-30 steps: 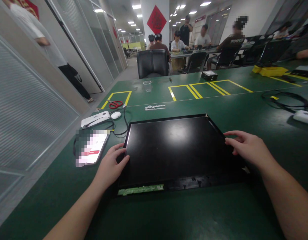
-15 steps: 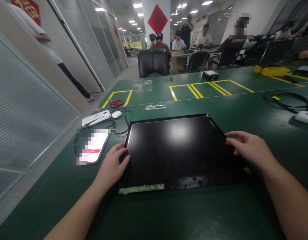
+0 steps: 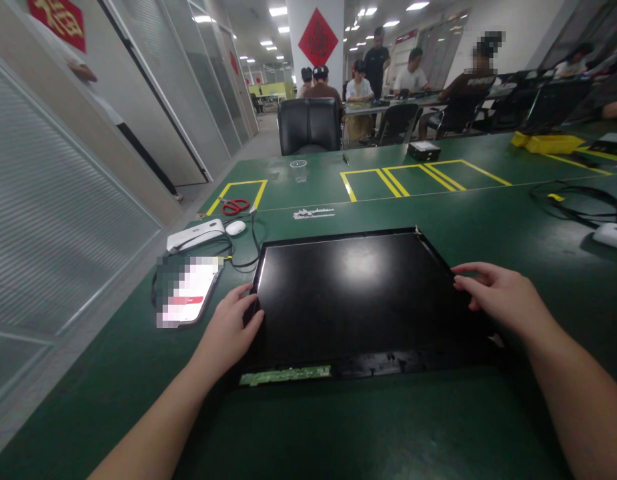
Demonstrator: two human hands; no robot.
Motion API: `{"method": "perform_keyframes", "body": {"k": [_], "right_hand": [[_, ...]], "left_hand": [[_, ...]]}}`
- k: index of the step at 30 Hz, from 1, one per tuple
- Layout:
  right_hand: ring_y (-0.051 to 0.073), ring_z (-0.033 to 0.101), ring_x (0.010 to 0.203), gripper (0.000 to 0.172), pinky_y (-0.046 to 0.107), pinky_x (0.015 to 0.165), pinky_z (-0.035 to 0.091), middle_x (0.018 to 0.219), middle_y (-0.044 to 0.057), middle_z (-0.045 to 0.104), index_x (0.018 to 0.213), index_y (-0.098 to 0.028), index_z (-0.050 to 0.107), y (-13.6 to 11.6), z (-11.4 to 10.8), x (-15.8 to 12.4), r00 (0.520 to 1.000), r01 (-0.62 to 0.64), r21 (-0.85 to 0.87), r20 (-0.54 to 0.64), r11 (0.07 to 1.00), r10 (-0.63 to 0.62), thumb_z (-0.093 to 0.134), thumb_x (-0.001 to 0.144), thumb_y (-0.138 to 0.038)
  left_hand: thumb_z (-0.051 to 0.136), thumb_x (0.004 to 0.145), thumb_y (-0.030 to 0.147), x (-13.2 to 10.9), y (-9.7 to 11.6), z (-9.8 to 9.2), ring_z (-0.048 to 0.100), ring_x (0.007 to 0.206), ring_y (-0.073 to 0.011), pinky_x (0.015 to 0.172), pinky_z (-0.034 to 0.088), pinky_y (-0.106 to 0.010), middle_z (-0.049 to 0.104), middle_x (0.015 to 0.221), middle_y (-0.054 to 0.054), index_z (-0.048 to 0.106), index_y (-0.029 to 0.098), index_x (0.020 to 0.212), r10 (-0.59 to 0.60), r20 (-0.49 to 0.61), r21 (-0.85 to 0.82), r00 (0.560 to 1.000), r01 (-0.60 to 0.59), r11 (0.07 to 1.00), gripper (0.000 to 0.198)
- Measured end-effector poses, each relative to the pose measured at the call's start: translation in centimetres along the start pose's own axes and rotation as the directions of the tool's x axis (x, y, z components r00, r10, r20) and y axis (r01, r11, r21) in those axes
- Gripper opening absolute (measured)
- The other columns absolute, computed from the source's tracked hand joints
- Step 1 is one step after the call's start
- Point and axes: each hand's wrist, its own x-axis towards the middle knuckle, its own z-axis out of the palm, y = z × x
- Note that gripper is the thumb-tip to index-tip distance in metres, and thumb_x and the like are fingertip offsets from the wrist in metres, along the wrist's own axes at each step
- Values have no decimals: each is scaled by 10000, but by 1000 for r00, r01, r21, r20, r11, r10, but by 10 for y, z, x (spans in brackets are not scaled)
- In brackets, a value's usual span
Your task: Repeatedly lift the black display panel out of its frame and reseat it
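Observation:
A black flat display panel (image 3: 353,300) lies face up on the green table, with a bright reflection on its glossy screen. Along its near edge runs a narrow green circuit board (image 3: 285,375) at the left. My left hand (image 3: 235,323) grips the panel's left edge, thumb on top and fingers along the side. At the right edge, my right hand (image 3: 495,293) pinches the frame between thumb and fingers, some fingertips hidden behind it. A small pale tab (image 3: 496,341) sticks out near the panel's front right corner.
Left of the panel are a phone (image 3: 191,293), a white power strip (image 3: 195,235), a white mouse (image 3: 235,228) and red scissors (image 3: 235,206). Behind it lie white scraps (image 3: 313,213) and a clear cup (image 3: 299,171). Black cables (image 3: 583,203) lie far right. Several people sit beyond.
The view has shifted slightly. Both hands keep the same hold on the panel, which has not visibly moved on the table. The standing person at the back has lowered an arm.

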Motion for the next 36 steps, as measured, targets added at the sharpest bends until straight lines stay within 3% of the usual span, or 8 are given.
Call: {"method": "perform_keyframes", "body": {"k": [12, 15, 18, 20, 23, 26, 29, 36], "right_hand": [[261, 668, 555, 393, 431, 664, 525, 569, 11, 668, 999, -266, 789, -5, -1, -2, 1000, -6, 12, -12, 1000, 6, 652, 725, -513], [262, 664, 550, 397, 440, 673, 526, 572, 8, 671, 998, -274, 786, -3, 0, -1, 1000, 0, -5, -9, 1000, 0, 649, 723, -525], [252, 667, 540, 384, 443, 685, 531, 623, 6, 705, 986, -285, 776, -1, 1, 0, 1000, 20, -17, -6, 1000, -21, 643, 725, -533], [247, 670, 536, 384, 446, 693, 536, 652, 7, 722, 981, -288, 775, -1, 1, 0, 1000, 28, -20, -4, 999, -28, 640, 725, -541], [252, 676, 541, 400, 446, 694, 542, 636, 10, 715, 988, -283, 782, 0, 0, -1, 1000, 26, -22, -1, 999, -26, 643, 723, -548], [255, 679, 546, 399, 430, 666, 538, 608, 13, 698, 996, -278, 783, 1, 0, 0, 1000, 30, -17, -7, 999, -31, 641, 735, -544], [246, 677, 542, 385, 423, 655, 538, 662, 20, 735, 997, -281, 776, 3, 0, 1, 999, 45, -18, -11, 999, -45, 629, 746, -534], [253, 680, 535, 410, 442, 670, 551, 637, 17, 730, 982, -279, 785, 0, 0, 1, 1000, 24, -10, -9, 1000, -24, 627, 719, -550]], "left_hand": [[569, 953, 429, 1, -1, 2, 569, 1477, -418, 1242, 432, -628, 575, 1564, -218, 782, 170, 1235, -82, 65, -31, 995, 84, 996, 438], [617, 949, 424, -2, 1, 2, 561, 1485, -412, 1246, 425, -626, 583, 1551, -237, 706, 144, 1371, -39, 37, -10, 999, 39, 999, 514], [697, 932, 497, -7, 1, -7, 532, 1500, -461, 1223, 429, -681, 535, 1620, -252, 704, 165, 1405, 28, 126, 33, 992, -32, 999, 578], [736, 931, 508, -10, -1, -16, 484, 1536, -479, 1210, 434, -705, 489, 1683, -238, 689, 211, 1469, 115, 222, 44, 968, -127, 991, 616], [800, 916, 444, -13, -5, -27, 348, 1618, -494, 1235, 374, -742, 406, 1774, -146, 714, 331, 1467, 296, 262, 64, 919, -322, 944, 569], [821, 914, 345, -13, -3, -34, 468, 1562, -440, 1236, 413, -698, 480, 1738, -108, 756, 369, 1401, 423, 343, -2, 839, -449, 893, 492], [807, 916, 253, -13, 7, -38, 560, 1495, -403, 1211, 472, -655, 578, 1661, -115, 807, 342, 1305, 464, 409, -56, 786, -486, 872, 399], [752, 892, 101, -15, 22, -40, 676, 1376, -351, 1248, 419, -669, 689, 1541, -121, 818, 310, 1258, 509, 436, -64, 742, -539, 840, 427]]}}
